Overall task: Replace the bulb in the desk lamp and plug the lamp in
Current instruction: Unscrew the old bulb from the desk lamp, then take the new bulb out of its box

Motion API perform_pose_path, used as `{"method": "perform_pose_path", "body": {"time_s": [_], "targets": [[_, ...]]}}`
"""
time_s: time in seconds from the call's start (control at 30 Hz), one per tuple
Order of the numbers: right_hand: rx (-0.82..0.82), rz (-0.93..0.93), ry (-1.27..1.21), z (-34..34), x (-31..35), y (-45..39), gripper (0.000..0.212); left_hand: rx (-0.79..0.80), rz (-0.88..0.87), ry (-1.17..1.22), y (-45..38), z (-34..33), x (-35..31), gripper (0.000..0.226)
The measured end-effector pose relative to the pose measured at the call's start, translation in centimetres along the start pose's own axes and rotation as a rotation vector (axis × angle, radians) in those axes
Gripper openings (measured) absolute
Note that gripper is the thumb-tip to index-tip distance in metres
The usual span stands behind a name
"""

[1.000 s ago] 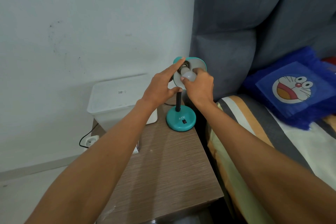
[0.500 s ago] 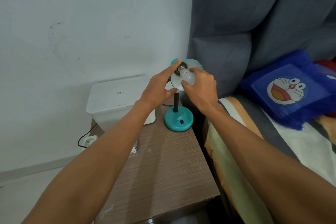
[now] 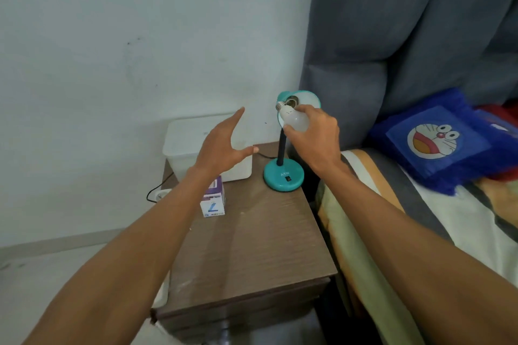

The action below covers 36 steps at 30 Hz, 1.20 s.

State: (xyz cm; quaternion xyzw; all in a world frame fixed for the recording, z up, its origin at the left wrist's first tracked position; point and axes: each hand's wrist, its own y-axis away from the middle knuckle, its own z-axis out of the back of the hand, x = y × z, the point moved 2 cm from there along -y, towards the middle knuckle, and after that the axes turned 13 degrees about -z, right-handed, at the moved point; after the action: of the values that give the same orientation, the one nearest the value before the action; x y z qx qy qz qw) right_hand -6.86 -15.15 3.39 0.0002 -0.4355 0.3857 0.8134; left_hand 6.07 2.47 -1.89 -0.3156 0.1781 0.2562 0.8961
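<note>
While the right hand (image 3: 315, 138) is gripping the white bulb (image 3: 294, 120) just outside the teal lamp (image 3: 283, 173) shade's socket, the left hand (image 3: 221, 145) is hovering with fingers spread wide over the lidded white bin (image 3: 182, 143), bulb box (image 3: 213, 199) standing near the nightstand (image 3: 252, 246) edge.

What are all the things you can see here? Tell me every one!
desk lamp: 1, teal with a black neck, back right of the bedside table
bulb: 1, white, held just out of the lamp's socket
small box: 1, white and purple, left side of the table
plastic tub: 1, white, back of the table against the wall
bedside table: 1, brown wood grain, centre
plug and cord: 1, white plug with black cord, hanging left of the table
cartoon cushion: 1, blue, on the bed at right
headboard: 1, grey, padded
left hand: 1, open, empty
right hand: 1, gripping the bulb
</note>
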Motion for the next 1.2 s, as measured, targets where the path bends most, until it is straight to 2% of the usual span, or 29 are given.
{"method": "perform_pose_path", "body": {"time_s": [0.23, 0.6, 0.7, 0.9, 1.1, 1.2], "targets": [[0.144, 0.014, 0.005, -3.7, -0.3, 3.9, 0.047, -0.037, 0.182, 0.046, 6.9, 0.8, 4.0, 0.097], [0.418, -0.161, 0.171, -13.2, -6.2, 7.7, 0.048, -0.091, 0.386, 0.238, 13.5, -3.2, 10.4, 0.107], [0.428, -0.19, 0.197, -15.1, -7.9, 7.6, 0.047, -0.091, 0.421, 0.317, 14.3, -4.4, 11.8, 0.11], [0.46, -0.268, 0.25, -17.7, -10.5, 7.6, 0.05, -0.159, 0.395, 0.334, 15.0, -6.1, 12.3, 0.098], [0.491, -0.223, 0.279, -17.6, -10.3, 7.3, 0.057, -0.205, 0.389, 0.352, 14.8, -6.5, 12.3, 0.099], [0.437, -0.115, 0.262, -17.1, -8.4, 6.5, 0.056, -0.204, 0.401, 0.375, 14.7, -6.4, 12.3, 0.102]]}}
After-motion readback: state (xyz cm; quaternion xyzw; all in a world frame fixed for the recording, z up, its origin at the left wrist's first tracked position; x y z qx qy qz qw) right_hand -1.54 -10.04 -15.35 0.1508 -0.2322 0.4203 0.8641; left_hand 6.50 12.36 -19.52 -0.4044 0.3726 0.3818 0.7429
